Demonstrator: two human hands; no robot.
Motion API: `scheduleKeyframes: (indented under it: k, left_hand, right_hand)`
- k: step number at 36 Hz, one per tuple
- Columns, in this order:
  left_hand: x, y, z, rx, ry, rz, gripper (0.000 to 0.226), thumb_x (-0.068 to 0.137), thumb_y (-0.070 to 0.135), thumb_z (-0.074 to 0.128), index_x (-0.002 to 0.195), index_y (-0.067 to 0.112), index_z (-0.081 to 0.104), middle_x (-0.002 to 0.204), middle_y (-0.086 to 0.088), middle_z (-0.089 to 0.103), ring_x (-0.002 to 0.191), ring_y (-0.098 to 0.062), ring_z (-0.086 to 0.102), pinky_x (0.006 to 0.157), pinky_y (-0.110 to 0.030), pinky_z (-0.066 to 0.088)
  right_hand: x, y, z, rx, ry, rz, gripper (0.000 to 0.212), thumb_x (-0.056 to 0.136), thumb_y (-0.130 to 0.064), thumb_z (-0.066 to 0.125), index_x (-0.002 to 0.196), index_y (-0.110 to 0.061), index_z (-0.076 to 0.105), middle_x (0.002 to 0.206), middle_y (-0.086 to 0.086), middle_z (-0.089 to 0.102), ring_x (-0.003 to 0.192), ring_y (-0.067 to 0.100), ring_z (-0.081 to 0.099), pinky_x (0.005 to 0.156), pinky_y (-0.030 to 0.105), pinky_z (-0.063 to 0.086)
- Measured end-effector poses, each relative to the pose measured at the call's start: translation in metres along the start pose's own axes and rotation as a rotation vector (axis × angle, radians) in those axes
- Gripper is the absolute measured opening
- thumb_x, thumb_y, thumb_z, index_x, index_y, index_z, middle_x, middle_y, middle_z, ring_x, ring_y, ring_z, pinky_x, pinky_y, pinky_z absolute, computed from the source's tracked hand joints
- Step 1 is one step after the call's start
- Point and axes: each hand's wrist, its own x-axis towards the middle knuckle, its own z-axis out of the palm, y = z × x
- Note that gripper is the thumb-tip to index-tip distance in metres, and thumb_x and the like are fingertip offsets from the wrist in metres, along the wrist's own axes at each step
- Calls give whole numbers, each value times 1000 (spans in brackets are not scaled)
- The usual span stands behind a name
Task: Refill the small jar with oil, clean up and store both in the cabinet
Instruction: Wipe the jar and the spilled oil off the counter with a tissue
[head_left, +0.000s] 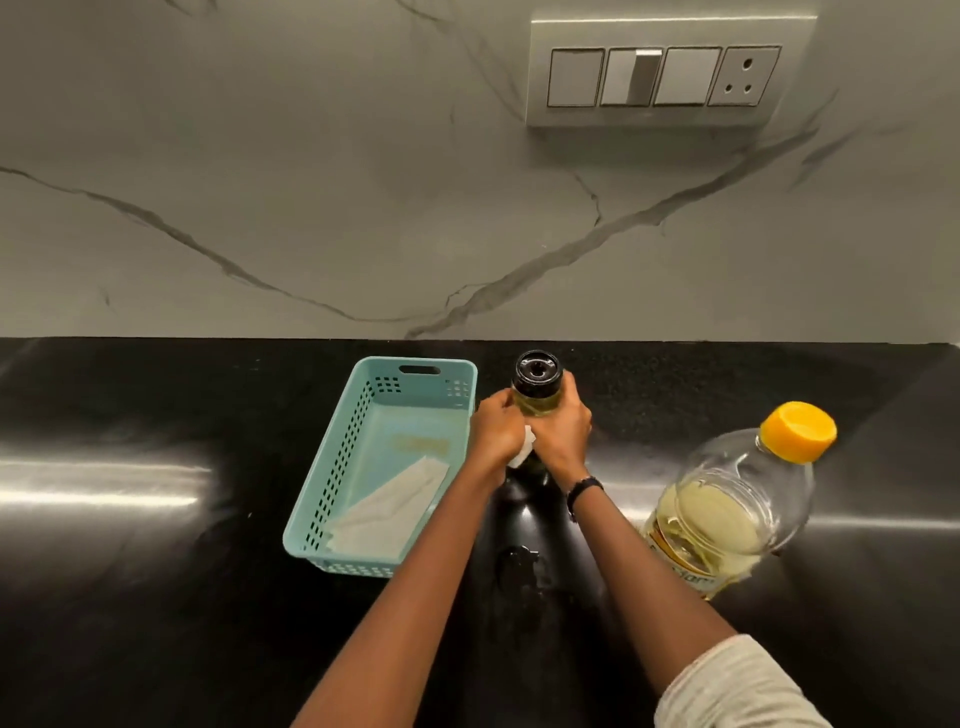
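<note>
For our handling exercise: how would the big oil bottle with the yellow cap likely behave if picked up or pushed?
The oil bottle is only partly filled, so it is probably moderately heavy, with oil sloshing as it moves. Its clear plastic wall may flex under the fingers and could be slippery if oily. Tall and standing upright on the smooth black counter, it might slide or tip if pushed high.

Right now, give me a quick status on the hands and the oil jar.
Right hand grips small jar, black cap on. Left hand holds tissue against jar. Big oil bottle capped, standing right. Nothing in the way.
</note>
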Motion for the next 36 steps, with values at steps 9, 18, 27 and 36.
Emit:
scheduleKeyframes:
  k: [9, 18, 27, 36]
  left_hand:
    - [17, -13, 11, -38, -16, -42, 30, 93, 5, 41, 102, 17, 67, 106, -8, 68, 88, -15, 59, 76, -26, 45]
    - [17, -19, 14, -44, -28, -35, 34, 92, 2, 39, 106, 19, 65, 102, -3, 65, 88, -14, 58, 74, -25, 44]
    - [-39, -26, -8, -19, 113, 174, 35, 93, -2, 38, 109, 11, 67, 114, -9, 68, 104, -21, 65, 85, -26, 47]
    - [-122, -33, 3, 40, -387, 328, 46, 86, 19, 68, 130, 25, 57, 129, 15, 59, 116, -1, 56, 98, -19, 43]
  right_hand:
    - [8, 17, 6, 44, -18, 54, 53, 66, -19, 84, 112, -21, 58, 93, -7, 68, 87, 9, 64, 76, 23, 50]
    - [6, 20, 3, 56, -82, 66, 62, 67, -11, 81, 122, -20, 53, 104, -2, 66, 97, 14, 63, 88, 36, 53]
    - [-87, -10, -46, 47, -171, 23, 81, 80, -6, 72, 147, -15, 28, 140, -4, 42, 125, 9, 44, 102, 23, 40]
    - [-207, -37, -168, -55, 316, -150, 46, 73, -8, 79, 109, -15, 52, 103, -13, 49, 95, -2, 52, 83, 6, 40]
